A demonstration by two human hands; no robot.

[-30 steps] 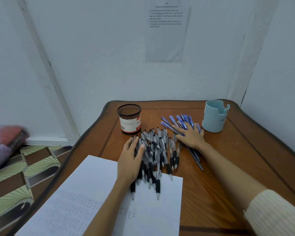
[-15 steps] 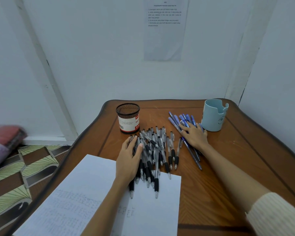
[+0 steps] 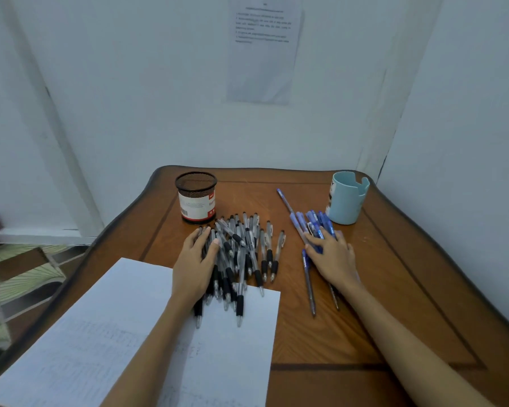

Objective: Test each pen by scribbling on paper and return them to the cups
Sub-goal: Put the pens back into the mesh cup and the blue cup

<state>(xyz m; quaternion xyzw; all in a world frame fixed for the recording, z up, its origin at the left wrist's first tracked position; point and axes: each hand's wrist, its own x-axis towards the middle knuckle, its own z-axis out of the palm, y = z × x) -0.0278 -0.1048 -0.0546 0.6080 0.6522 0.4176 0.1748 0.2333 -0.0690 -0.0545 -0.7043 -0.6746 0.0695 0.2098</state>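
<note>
Wood table (image 3: 394, 289) | left hand (image 3: 193, 268) flat on black pens (image 3: 247, 245) | right hand (image 3: 334, 259) flat, blue pens (image 3: 312, 223)

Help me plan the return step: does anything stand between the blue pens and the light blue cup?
Nothing visible does. The blue pens under the right hand lie just beside the light blue cup, their far ends near its base.

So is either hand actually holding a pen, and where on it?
Nothing is held. The left hand lies flat on the black pens and the right hand lies flat on the blue pens; no fingers curl round one.
</note>
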